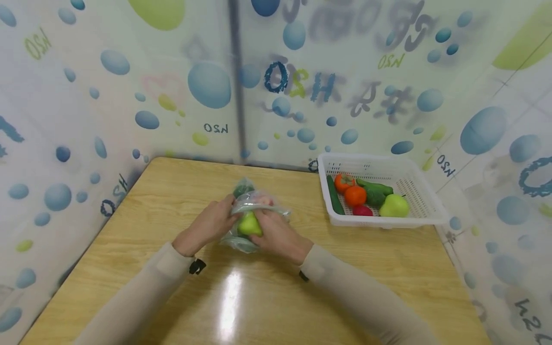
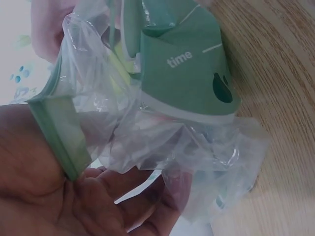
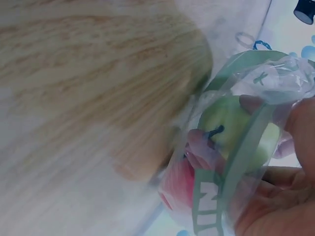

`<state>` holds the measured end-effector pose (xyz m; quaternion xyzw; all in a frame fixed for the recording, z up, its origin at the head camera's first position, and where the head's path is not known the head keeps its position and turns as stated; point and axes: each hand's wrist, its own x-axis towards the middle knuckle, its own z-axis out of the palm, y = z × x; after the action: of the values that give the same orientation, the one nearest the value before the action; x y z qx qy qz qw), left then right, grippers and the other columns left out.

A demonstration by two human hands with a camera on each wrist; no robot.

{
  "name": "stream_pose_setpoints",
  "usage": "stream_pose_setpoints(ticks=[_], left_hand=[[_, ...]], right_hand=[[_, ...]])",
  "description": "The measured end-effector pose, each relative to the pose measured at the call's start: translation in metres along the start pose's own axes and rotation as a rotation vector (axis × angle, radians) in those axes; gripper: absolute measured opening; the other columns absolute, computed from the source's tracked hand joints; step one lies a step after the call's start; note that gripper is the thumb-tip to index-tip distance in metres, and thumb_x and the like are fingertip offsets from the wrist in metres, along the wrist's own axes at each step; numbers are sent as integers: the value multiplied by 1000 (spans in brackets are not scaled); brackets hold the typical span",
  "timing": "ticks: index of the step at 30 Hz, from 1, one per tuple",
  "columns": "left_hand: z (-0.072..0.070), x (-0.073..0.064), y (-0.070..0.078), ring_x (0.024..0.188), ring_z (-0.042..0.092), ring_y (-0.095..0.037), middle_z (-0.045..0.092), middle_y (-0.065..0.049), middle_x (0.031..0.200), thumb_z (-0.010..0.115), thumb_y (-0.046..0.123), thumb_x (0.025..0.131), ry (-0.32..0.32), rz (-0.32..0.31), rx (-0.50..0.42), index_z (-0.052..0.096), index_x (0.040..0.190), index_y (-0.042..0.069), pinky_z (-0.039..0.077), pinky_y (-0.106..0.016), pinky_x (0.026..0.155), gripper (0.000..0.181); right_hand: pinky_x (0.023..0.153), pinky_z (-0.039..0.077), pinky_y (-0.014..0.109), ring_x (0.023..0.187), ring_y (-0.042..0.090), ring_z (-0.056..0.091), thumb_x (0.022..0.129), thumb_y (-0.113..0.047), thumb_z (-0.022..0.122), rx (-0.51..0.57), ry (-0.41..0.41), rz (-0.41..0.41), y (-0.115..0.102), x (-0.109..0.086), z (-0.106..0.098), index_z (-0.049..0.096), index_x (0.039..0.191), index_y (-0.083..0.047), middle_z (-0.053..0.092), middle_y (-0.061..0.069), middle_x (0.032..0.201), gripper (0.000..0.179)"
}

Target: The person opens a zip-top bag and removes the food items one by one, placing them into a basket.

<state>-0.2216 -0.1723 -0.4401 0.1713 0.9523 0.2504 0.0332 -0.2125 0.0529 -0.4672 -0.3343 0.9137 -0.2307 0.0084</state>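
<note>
A clear plastic bag (image 1: 242, 245) with green printed bands stands over the middle of the table. My left hand (image 1: 215, 218) grips the bag's left edge; in the left wrist view its fingers curl against the crinkled plastic (image 2: 187, 142). My right hand (image 1: 278, 232) reaches into the bag mouth and holds a green pear (image 1: 248, 224), fingers on one side and thumb on the other. The right wrist view shows the pear (image 3: 224, 118) with its dark stem behind the film, and a red round item (image 3: 178, 184) beside it. Something dark green (image 1: 243, 189) shows at the bag's far end.
A white perforated basket (image 1: 388, 222) stands at the back right of the wooden table (image 1: 172, 191). Inside lie a cucumber (image 1: 335, 197), tomatoes (image 1: 355, 196), a red item (image 1: 362, 211), other green vegetables (image 1: 376, 195) and another green pear (image 1: 394, 206). Patterned curtains (image 1: 276, 134) enclose the table.
</note>
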Motion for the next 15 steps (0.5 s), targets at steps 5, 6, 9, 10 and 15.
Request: stream_pose_setpoints(ticks=[5,6,9,10,15], left_hand=[[-1,-1,-1,73,65,-24,73,-16,89,69,16,116,1,-12,-24,62,127,-4,54,-38,64,24],[-2,-1,-1,73,65,-23,73,-16,89,69,16,116,2,-16,-29,62,127,-4,54,-38,64,24],[-3,-2,-2,72,64,-23,70,-15,87,68,18,117,0,-23,-36,61,127,-3,52,-37,63,25],[-3,-2,-2,71,63,-23,70,-14,86,68,19,118,-2,-27,-37,61,127,-3,52,-37,62,25],[-4,-4,-1,69,62,-22,70,-14,85,67,20,118,-12,-48,-39,60,128,-3,50,-34,60,27]], right_hand=[[111,66,43,124,26,78,101,-17,92,25,-20,-14,-1,-5,-11,62,160,-2,80,15,142,67],[113,65,43,127,27,78,101,-18,92,32,-26,-12,-1,-5,-14,63,161,-4,79,15,144,69],[116,64,46,133,28,77,100,-17,93,38,-29,-20,-1,-7,-19,62,164,-9,78,14,150,72],[117,64,47,135,29,76,101,-17,93,42,-31,-22,-1,-8,-21,61,166,-10,76,14,153,73],[120,62,49,140,29,73,100,-14,93,98,1,-79,-3,-15,-27,63,167,-13,73,14,160,74]])
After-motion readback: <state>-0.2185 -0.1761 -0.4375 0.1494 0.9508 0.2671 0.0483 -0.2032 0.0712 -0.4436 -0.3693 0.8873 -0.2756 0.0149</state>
